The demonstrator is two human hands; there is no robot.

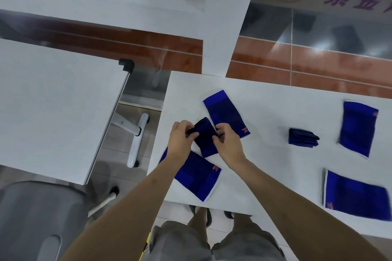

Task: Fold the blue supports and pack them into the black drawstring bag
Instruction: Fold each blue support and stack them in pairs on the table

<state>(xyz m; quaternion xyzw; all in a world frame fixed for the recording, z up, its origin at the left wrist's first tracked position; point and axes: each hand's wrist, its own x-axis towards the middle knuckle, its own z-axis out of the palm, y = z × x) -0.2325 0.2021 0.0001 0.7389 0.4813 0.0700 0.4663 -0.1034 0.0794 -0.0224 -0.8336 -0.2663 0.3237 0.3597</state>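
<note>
Both hands hold a small dark drawstring bag (205,137) just above the white table (265,112). My left hand (180,140) pinches its upper left edge and my right hand (228,142) grips its right side. A flat blue support (226,113) lies just beyond the bag. Another blue support (198,177) lies under my left wrist near the front edge. Two more flat blue supports (358,128) (358,196) lie at the right. A folded dark blue stack (303,138) sits between the middle and the right.
A second white table (53,101) stands to the left, with a gap and its metal legs (135,137) between the tables. A grey chair (40,216) is at the lower left. My legs and sandals show below the front table edge.
</note>
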